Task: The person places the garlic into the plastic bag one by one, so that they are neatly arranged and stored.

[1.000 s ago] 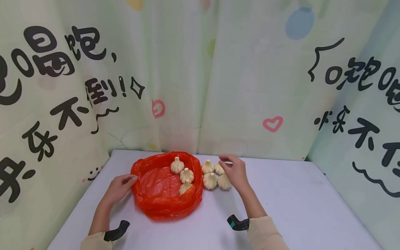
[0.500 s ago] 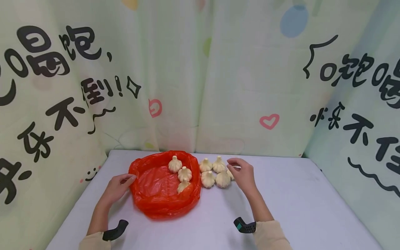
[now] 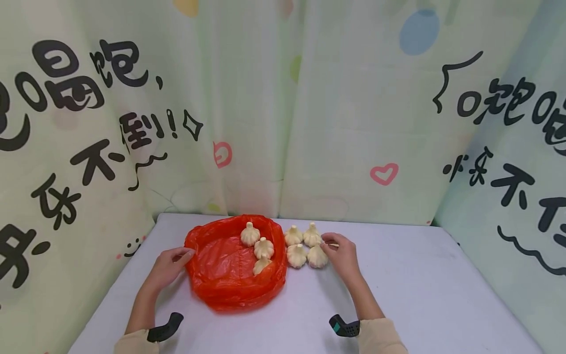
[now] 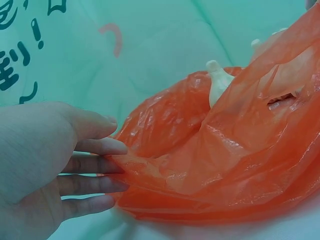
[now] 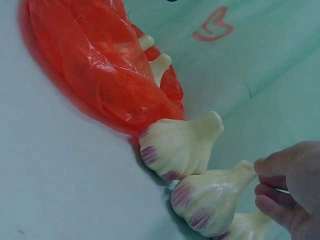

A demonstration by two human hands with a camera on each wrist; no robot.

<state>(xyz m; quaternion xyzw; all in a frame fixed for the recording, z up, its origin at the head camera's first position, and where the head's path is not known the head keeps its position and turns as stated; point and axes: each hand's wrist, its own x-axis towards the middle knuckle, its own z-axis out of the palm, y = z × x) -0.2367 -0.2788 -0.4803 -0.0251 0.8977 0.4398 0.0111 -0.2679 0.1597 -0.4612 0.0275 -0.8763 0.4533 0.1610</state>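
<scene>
My left hand (image 3: 168, 265) is at the left rim of an open red plastic bag (image 3: 216, 290), fingertips touching the film. In the left wrist view its fingers (image 4: 95, 185) are nearly straight against the bag. Inside the bag sit 3 garlic bulbs, one a whole garlic bulb (image 3: 250, 235) by the far rim. Several more stand to the right of the bag. My right hand (image 3: 342, 253) is at their right side. The right wrist view shows its thumb right at the stem of a purple-streaked garlic bulb (image 5: 210, 197), fingers bent loosely below. Another garlic bulb (image 5: 247, 227) is partly behind this hand's fingers.
The white table (image 3: 420, 275) extends to the right of the hands. A printed curtain (image 3: 336, 123) with dark lettering hangs behind and at both sides. Black wrist devices, such as the right one (image 3: 342, 327), stick out from both forearms.
My right hand has drawn right from above the garlic, then come slightly lower to the stem of the near right bulb. My left hand has stayed at the bag's rim.
</scene>
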